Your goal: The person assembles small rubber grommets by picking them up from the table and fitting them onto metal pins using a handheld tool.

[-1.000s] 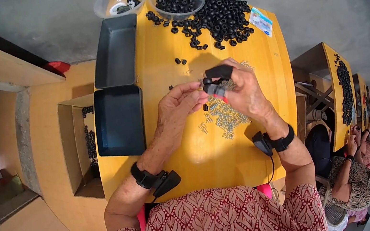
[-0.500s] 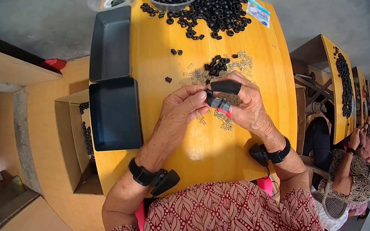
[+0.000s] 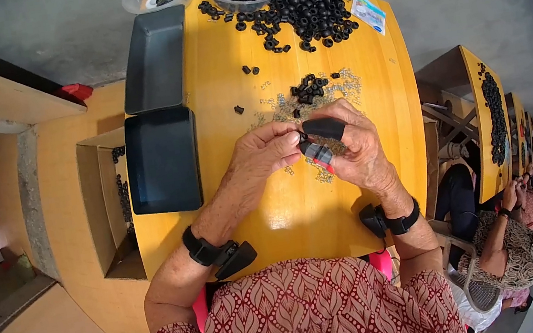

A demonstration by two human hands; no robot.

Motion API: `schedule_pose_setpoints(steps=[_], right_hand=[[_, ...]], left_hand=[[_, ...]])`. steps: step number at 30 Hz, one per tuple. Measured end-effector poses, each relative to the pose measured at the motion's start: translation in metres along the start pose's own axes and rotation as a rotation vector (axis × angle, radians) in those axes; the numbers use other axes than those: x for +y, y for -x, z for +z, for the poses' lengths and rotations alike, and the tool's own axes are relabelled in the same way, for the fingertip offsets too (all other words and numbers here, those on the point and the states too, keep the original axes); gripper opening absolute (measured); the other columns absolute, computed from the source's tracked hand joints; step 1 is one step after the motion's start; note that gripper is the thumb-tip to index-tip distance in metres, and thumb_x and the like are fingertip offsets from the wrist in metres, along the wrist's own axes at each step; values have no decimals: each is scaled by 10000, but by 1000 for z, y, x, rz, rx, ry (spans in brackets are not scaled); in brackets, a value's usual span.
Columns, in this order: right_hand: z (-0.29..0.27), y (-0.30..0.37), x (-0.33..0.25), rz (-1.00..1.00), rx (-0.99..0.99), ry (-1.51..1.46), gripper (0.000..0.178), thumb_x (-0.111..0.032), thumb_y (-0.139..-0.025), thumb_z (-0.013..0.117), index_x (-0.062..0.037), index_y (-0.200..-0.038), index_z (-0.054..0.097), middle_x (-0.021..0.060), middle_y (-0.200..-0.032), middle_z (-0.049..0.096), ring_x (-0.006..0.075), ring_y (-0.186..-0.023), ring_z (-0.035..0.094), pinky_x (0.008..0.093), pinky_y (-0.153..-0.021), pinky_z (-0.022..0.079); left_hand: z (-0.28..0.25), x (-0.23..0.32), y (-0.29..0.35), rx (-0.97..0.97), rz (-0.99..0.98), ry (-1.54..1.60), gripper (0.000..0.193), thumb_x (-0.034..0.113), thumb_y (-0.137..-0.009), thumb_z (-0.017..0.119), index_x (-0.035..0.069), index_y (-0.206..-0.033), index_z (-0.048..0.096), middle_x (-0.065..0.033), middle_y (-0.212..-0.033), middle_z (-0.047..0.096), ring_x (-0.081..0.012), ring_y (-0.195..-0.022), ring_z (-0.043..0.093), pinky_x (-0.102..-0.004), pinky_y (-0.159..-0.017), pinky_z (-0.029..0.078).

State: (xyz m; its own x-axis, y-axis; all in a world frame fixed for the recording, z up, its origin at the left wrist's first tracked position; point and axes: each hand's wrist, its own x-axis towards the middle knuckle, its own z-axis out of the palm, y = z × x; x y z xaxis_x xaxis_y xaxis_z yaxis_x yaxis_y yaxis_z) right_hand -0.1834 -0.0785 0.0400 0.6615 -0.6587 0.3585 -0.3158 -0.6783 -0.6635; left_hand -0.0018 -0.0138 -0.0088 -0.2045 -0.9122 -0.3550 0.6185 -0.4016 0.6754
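Over the middle of the yellow table, my two hands meet. My left hand (image 3: pixel 268 149) pinches a small black part (image 3: pixel 302 137) between thumb and fingers. Wrapped around a hand tool (image 3: pixel 325 128) is my right hand (image 3: pixel 357 145); the tool has a curved black piece and a grey and red piece, and its exact kind does not show. The tool's end meets the small black part. Just beyond the hands lie a little heap of black cylindrical parts (image 3: pixel 309 88) and many tiny silvery pieces (image 3: pixel 346 86), some of them hidden under my hands.
Two dark trays (image 3: pixel 170 199) line the table's left side. At the far end are a large pile of black round parts (image 3: pixel 318 8), a clear bowl (image 3: pixel 249 6) and a small packet (image 3: pixel 368 13). A cardboard box (image 3: pixel 100 214) stands left; a co-worker (image 3: pixel 496 249) sits right.
The view has shifted slightly, so the table and trays sit a little higher and further left. Both hands keep nearly the same hold, with the tool at the small black part.
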Motion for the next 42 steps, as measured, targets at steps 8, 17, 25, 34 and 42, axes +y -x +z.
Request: schedule_pose_setpoints(steps=[8, 17, 25, 34, 42], right_hand=[[-2, -6, -3, -36, -56, 37, 315, -42, -669, 773, -44, -970, 680, 98, -980, 636, 298, -871, 597, 377, -763, 497], [4, -5, -4, 10, 20, -69, 315, -48, -679, 776, -53, -983, 690, 96, -1006, 644, 287, -913, 607, 366, -788, 503], [3, -5, -7, -55, 68, 1, 289, -54, -667, 778, -32, -942, 689, 98, -993, 649, 290, -903, 610, 389, -773, 501], [4, -6, -16, -246, 0, 373, 373, -34, -617, 741, -34, -981, 660, 94, -1058, 617, 297, -958, 592, 411, -835, 471], [11, -3, -7, -205, -38, 368, 441, -11, -581, 733, 2, -1012, 647, 113, -1050, 597, 307, -981, 571, 419, -845, 469]], left_hand=[[-7, 1, -1, -45, -29, 114, 215, 163, -910, 662, 66, -1101, 650, -14, -1041, 648, -110, -955, 608, -256, -871, 508], [-10, 2, -1, -63, -8, 157, 194, 163, -913, 656, 71, -1084, 654, -30, -1046, 657, -127, -951, 621, -277, -885, 512], [-8, 3, -1, -51, -4, 131, 195, 175, -921, 647, 62, -1080, 655, -29, -1043, 660, -123, -947, 624, -276, -881, 515], [-7, 3, -2, -21, 2, 91, 184, 146, -916, 646, 61, -1079, 656, -35, -1023, 678, -135, -934, 643, -275, -872, 523], [-1, 1, -2, 28, 2, -20, 259, 162, -933, 624, 3, -1138, 623, -74, -1062, 661, -151, -973, 638, -301, -903, 519]])
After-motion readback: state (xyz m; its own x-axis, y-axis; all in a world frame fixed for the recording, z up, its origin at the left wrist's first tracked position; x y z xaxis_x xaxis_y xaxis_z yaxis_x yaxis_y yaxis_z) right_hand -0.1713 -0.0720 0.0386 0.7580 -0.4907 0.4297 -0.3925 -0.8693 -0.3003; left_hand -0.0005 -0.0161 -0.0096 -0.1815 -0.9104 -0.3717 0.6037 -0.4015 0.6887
